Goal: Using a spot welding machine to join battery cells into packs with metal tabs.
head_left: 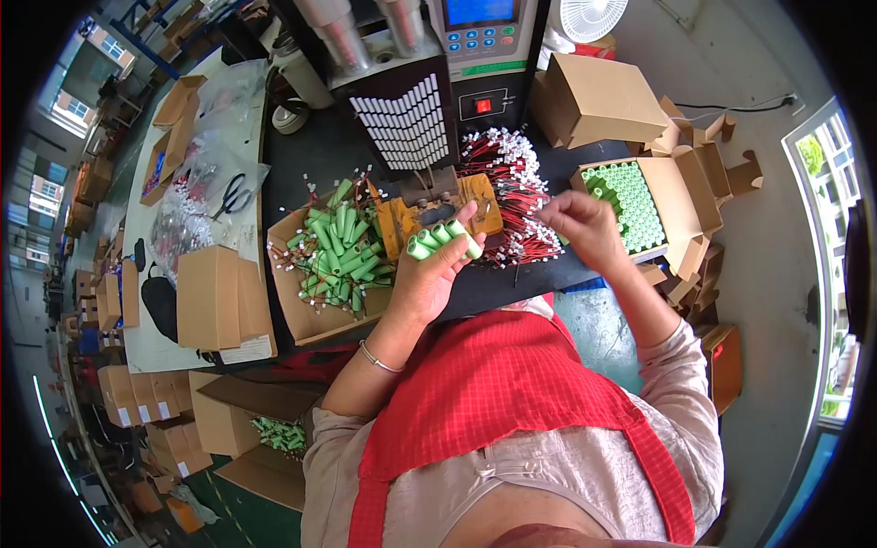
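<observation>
Several green cylindrical battery cells (pixel 437 239) lie side by side in my left hand (pixel 429 279), with the fingers closed round them. It is just in front of the orange metal fixture (pixel 395 228) under the machine. My right hand (pixel 589 228) is between a pile of red and black wire leads with white connectors (pixel 512 183) and a carton of upright green cells (pixel 626 205). Its fingertips are pinched together beside the leads; whatever they hold is too small to make out. Left of the fixture, an open carton (pixel 315 320) is heaped with green cells bearing wires (pixel 340 242).
The machine (pixel 397 110) with its blue screen (pixel 480 11) stands at the back of the black bench. A brown box (pixel 594 100) is behind the right carton. To the left, a white table holds scissors (pixel 233 194) and a carton (pixel 219 297). A small white fan (pixel 589 16) stands behind.
</observation>
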Available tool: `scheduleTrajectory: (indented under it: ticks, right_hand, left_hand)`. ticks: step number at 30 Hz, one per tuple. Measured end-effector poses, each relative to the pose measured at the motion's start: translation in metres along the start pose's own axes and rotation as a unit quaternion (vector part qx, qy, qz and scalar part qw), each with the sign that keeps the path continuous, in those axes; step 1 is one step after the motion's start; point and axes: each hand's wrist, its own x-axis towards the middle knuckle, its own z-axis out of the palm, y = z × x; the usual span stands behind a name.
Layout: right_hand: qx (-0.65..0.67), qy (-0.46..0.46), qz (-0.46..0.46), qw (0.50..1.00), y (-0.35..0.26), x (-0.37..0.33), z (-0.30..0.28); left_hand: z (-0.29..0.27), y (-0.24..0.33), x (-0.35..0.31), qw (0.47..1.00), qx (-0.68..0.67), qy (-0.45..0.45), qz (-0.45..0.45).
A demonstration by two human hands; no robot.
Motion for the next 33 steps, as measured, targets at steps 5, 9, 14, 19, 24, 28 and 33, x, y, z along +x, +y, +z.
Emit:
scheduleTrajectory:
  ticks: [5,9,14,19,24,28,33]
  right_hand:
    - [0.064,-0.098,0.019,0.993,0.005,-0.023,0.034]
    - [0.071,-0.168,0.012,0.983,-0.010,-0.012,0.044]
    - [-0.001,-0.127,0.004,0.992,-0.019,0.004,0.055]
    - [0.089,-0.105,0.053,0.989,-0.021,0.022,0.067]
    - [0.055,-0.125,0.107,0.985,-0.020,0.033,0.072]
    - [0.055,-0.125,0.095,0.986,-0.022,0.039,0.074]
    - [0.053,-0.128,0.076,0.987,-0.027,0.043,0.075]
  left_hand:
    - [-0.001,0.001,-0.006,0.999,0.043,0.017,-0.007]
    - [-0.004,0.002,-0.010,0.992,0.123,-0.021,0.001]
    - [-0.015,0.017,-0.007,0.944,0.311,0.039,0.102]
    - [-0.019,0.033,0.008,0.800,0.536,0.071,0.262]
    - [-0.027,0.027,0.020,0.754,0.572,0.085,0.310]
    - [-0.025,0.028,0.023,0.756,0.579,0.094,0.290]
    - [-0.020,0.031,0.023,0.739,0.593,0.098,0.305]
